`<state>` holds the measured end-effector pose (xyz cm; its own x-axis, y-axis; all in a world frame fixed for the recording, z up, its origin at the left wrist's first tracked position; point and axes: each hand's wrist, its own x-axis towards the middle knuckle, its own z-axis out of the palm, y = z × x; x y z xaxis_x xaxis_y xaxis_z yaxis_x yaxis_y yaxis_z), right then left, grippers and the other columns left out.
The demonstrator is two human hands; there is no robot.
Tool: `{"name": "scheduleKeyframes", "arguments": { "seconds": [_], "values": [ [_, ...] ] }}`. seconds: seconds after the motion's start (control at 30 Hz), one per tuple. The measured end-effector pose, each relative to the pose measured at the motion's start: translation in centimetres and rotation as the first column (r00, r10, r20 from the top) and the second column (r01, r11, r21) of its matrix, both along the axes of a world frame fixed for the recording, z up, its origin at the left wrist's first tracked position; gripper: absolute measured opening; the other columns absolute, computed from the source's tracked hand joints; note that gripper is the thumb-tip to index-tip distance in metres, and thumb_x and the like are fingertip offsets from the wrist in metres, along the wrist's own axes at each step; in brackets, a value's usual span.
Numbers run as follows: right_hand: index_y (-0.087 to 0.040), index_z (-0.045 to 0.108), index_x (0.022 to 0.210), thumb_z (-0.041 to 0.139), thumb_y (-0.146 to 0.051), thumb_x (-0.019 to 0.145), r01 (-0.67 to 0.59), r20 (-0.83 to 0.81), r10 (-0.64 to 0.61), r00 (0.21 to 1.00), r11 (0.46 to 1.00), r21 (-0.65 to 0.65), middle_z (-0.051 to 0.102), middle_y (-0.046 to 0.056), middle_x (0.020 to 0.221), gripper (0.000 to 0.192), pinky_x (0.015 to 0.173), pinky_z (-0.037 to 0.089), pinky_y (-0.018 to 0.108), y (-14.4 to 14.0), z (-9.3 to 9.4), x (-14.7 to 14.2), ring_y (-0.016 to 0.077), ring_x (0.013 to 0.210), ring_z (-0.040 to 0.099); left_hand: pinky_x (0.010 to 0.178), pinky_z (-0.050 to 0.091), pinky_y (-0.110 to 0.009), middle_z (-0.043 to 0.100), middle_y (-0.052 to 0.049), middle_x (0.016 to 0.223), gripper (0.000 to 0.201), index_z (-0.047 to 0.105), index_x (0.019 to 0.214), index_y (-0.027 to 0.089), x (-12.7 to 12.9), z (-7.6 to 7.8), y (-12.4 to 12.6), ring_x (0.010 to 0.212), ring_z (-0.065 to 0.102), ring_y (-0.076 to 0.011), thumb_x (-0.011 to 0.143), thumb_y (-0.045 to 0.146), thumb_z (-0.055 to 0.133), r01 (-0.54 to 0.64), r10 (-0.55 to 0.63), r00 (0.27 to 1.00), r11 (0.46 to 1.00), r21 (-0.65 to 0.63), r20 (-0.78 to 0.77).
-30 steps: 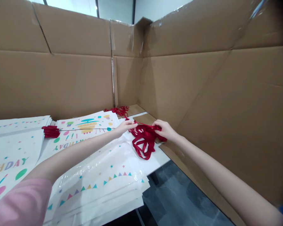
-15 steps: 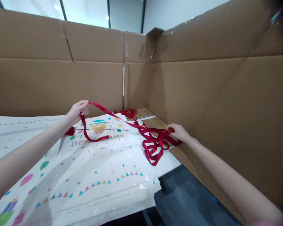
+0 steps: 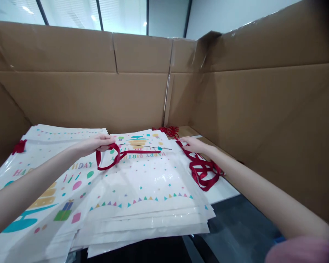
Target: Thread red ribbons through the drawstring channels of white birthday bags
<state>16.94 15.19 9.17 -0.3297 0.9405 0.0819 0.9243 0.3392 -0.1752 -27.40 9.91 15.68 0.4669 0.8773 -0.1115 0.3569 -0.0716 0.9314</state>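
A length of red ribbon (image 3: 106,168) hangs in a loop from my left hand (image 3: 102,142), whose closed fingers hold it above the printed plastic sheets. Its free end trails rightward over them. Close by this hand, a thin dark wire (image 3: 164,148) with a looped tip stretches to the right; whether the fingers touch it I cannot tell. My right hand (image 3: 194,144) is at the near end of a loose heap of red ribbon (image 3: 205,175), fingers closed at the ribbon, fingertips partly hidden. Just beyond it lies a tangle of thin red cords (image 3: 168,130).
Two overlapping stacks of white sheets with birthday prints (image 3: 153,179) cover much of the surface. A small red piece (image 3: 19,147) sits at the far left. Tall cardboard walls (image 3: 268,109) enclose the back and right. A dark surface (image 3: 241,219) shows at lower right.
The view has swung left. My left hand has come down towards the sheets, and the ribbon once stretched between my hands is slack. My right hand has shifted to the ribbon heap's far left side.
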Motion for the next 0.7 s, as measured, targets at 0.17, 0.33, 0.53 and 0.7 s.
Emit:
{"name": "scheduleKeyframes", "arguments": {
  "seconds": [0.17,0.33,0.53,0.7],
  "values": [
    [-0.022,0.055,0.118,0.049,-0.042,0.09,-0.642,-0.614,0.447,0.651,0.756,-0.13,0.055,0.007,0.124,0.035,0.087,0.047,0.029,-3.8,3.0,-17.0,0.0169,0.106,0.055,0.05,0.03,-0.024,0.042,0.002,0.056,0.038,0.049,0.061,0.018,2.2,0.8,-4.2,0.051,0.036,-0.0104,0.085,0.047,0.053,0.047,-0.038,0.997,0.989,0.143,-0.062],
    [-0.016,0.056,0.084,0.053,-0.048,0.087,-0.879,-0.772,0.463,0.435,0.403,-0.253,0.058,0.0,0.076,0.032,0.068,0.047,0.025,-6.5,2.7,-24.0,0.011,0.072,0.056,0.049,0.028,-0.024,0.044,0.002,0.056,0.036,0.048,0.065,0.019,0.0,1.1,-8.3,0.051,0.037,-0.011,0.084,0.049,0.054,-0.047,0.068,0.978,0.993,0.112,-0.196],
    [-0.016,0.05,0.069,0.051,-0.055,0.084,-0.772,-0.683,0.415,0.601,0.521,-0.363,0.038,-0.005,0.059,0.042,0.044,0.028,0.019,-4.1,0.6,-18.9,0.0053,0.049,0.035,0.051,0.028,-0.023,0.046,0.002,0.061,0.027,0.056,0.07,0.019,-5.8,0.3,-11.1,0.054,0.038,-0.0118,0.079,0.044,0.061,-0.099,0.06,0.943,0.99,-0.102,-0.328],
    [-0.016,0.053,0.064,0.053,-0.062,0.077,-0.432,-0.437,0.25,0.864,0.812,-0.391,0.036,-0.004,0.055,0.048,0.044,0.025,0.021,-1.3,1.2,-6.7,0.0069,0.048,0.033,0.051,0.028,-0.023,0.044,0.002,0.059,0.027,0.054,0.064,0.019,-7.6,-1.8,-9.0,0.053,0.036,-0.0114,0.076,0.041,0.063,-0.118,0.074,0.933,0.987,-0.106,-0.353]
  ]
}}
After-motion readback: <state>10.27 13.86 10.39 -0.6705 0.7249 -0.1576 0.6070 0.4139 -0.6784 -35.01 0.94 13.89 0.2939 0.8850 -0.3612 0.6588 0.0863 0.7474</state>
